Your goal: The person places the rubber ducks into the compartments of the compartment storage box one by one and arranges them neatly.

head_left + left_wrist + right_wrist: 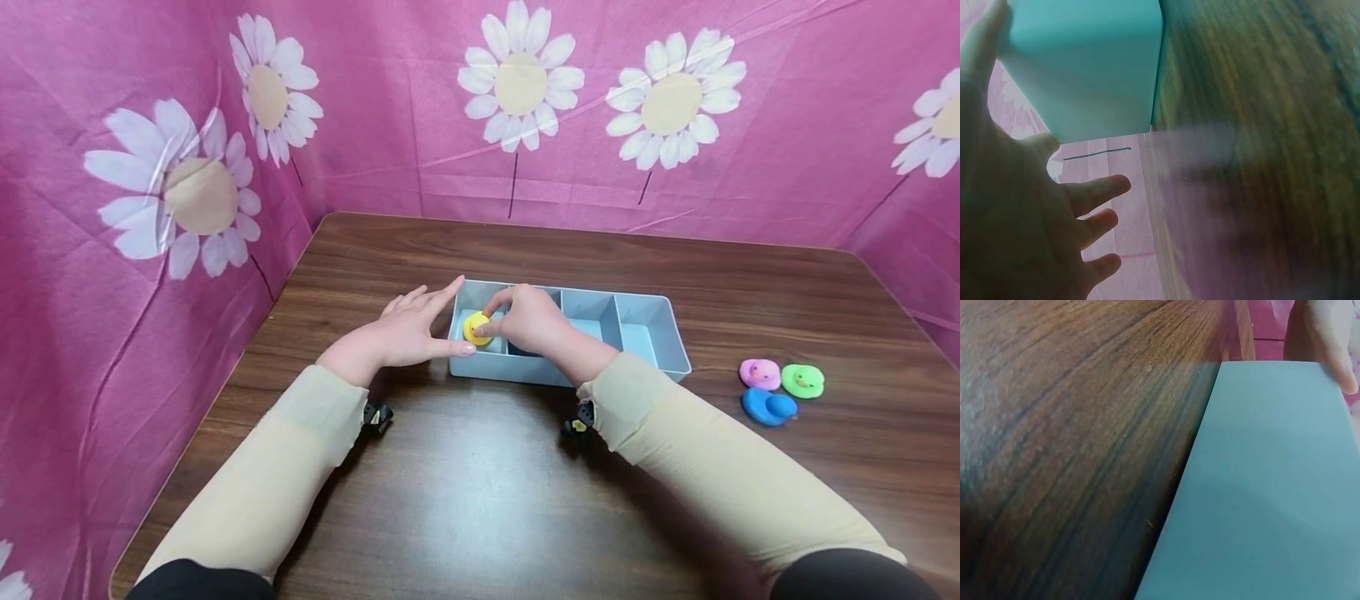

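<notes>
A light blue divided tray (517, 367) lies on the wooden table. In its leftmost compartment is a yellow toy duck (473, 328), pinched between the thumb and fingers of my right hand (534, 321). My left hand (405, 332) spans the tray's left end with straight, spread fingers, index fingertip at the back corner and thumb at the front rim. The left wrist view shows the same hand (1019, 200) beside the tray's end wall (1094, 87). Only the tray's long side (1260, 481) and the left thumb appear in the right wrist view; the duck is hidden there.
To the right of the tray, a pink duck (760, 374), a green duck (803, 381) and a blue duck (765, 406) sit close together on the table (480, 475). Pink cloth (420, 108) with large daisies hangs behind and along the left side.
</notes>
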`<state>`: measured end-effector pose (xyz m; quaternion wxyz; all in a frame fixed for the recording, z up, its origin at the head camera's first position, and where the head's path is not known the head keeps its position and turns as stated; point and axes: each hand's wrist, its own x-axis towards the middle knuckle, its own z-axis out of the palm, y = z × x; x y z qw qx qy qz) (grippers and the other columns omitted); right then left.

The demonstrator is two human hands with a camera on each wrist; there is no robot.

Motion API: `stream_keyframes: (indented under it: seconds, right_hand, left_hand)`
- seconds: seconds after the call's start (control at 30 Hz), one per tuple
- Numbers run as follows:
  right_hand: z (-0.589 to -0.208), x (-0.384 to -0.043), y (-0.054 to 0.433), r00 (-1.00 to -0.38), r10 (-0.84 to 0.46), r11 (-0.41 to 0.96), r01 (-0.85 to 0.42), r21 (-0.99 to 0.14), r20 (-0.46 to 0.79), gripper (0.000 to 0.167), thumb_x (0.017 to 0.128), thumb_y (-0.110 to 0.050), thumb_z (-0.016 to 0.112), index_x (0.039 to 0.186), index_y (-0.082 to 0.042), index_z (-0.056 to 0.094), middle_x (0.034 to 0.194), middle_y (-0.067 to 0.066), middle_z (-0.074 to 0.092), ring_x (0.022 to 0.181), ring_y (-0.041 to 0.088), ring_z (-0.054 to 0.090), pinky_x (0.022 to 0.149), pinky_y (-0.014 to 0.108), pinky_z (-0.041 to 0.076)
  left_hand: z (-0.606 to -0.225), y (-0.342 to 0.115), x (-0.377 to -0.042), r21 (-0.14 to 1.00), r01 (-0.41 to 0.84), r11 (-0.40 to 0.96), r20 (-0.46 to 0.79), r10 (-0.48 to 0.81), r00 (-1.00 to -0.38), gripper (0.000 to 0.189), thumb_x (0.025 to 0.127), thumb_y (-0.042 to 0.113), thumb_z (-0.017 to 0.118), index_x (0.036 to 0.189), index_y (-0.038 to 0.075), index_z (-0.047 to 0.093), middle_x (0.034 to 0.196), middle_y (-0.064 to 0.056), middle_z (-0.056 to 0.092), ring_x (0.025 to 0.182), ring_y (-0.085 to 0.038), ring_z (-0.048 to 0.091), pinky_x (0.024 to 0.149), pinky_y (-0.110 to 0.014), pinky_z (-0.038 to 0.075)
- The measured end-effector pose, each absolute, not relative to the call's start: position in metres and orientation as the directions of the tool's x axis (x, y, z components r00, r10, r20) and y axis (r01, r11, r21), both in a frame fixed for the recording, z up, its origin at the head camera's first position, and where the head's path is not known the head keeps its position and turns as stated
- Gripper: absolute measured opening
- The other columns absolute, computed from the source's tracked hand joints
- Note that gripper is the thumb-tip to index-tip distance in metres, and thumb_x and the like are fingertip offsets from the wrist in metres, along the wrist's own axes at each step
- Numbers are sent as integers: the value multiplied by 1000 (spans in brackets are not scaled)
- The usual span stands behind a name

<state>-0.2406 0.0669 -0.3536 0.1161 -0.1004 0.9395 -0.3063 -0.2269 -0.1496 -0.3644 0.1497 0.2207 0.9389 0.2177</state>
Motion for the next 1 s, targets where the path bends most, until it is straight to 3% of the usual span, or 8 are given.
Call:
stream_keyframes:
  seconds: [0.33, 1.0]
  right_hand:
    - [-355, -240, 66, -950, -268, 799, -128, -587, -158, 27, 79, -33, 85, 100, -16, 78, 116, 4, 63, 93, 21, 55, 70, 35, 50]
    - [-354, -241, 65, -940, -287, 802, -130, -583, -184, 31, 79, -33, 84, 104, -15, 78, 117, 4, 65, 101, 20, 55, 76, 36, 51]
  left_hand:
    - [-365, -149, -227, 482, 345, 806, -186, 478, -858, 105, 81, 81, 52, 159, 36, -3, 163, -5, 17, 149, -33, 3, 115, -55, 0]
    - [-361, -149, -225, 493, 333, 804, -205, 479, -853, 104, 83, 79, 53, 158, 38, -6, 163, -3, 14, 149, -33, 2, 115, -55, 0]
